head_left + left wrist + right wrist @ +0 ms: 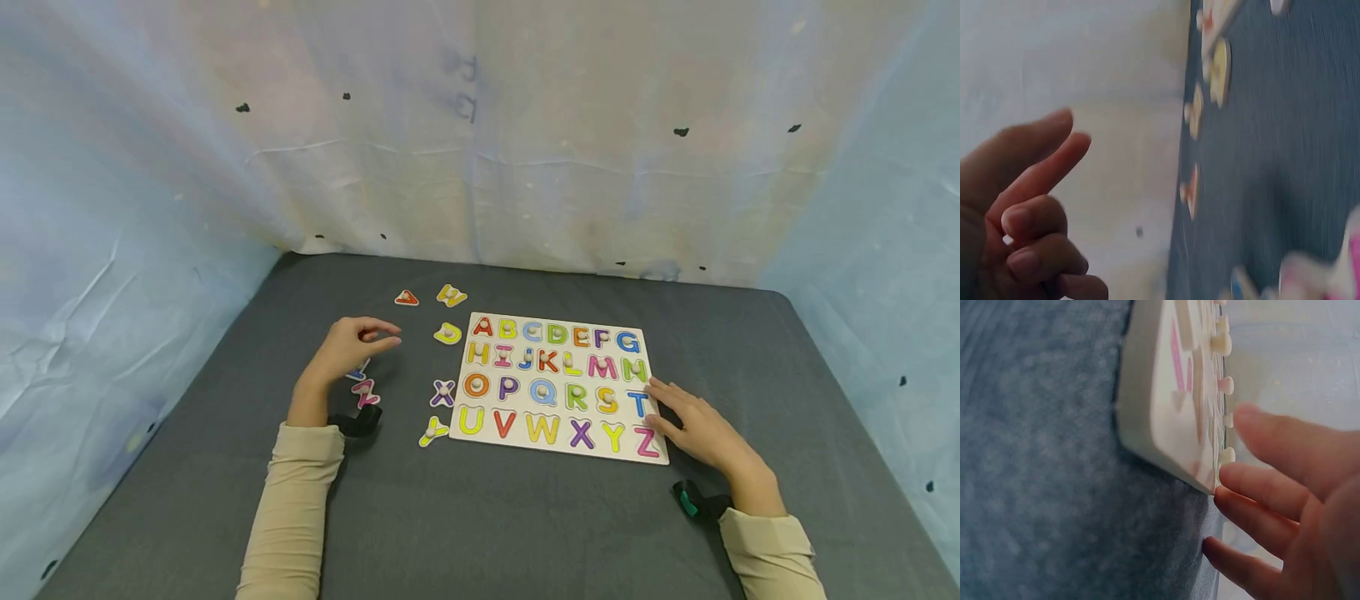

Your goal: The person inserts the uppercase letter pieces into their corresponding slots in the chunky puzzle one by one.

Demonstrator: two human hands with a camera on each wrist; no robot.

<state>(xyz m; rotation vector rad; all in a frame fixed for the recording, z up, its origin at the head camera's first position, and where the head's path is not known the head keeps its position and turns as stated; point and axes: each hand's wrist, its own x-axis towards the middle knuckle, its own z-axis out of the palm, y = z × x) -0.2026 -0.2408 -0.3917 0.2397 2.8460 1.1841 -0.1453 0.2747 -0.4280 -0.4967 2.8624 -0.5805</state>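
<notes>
A white alphabet puzzle board (558,457) lies on the dark cloth, with knobbed letters in its upper rows; T and the bottom row, U to Z, show no knobs. My right hand (697,423) has its fingers extended at the board's right edge, fingertips by the T and Z spots. Over the left side of the table hovers my left hand (351,346), thumb and index finger apart with nothing between them, the other fingers loosely bent. Beneath it lie a pink Z piece (365,392) and a blue piece (358,372), partly hidden by the hand.
Left of the board lie a purple X piece (443,393), a yellow Y piece (433,432) and a yellow U piece (447,333). Farther back are a yellow W piece (452,295) and a red V piece (407,297). Pale curtains (570,183) enclose the table's back and sides.
</notes>
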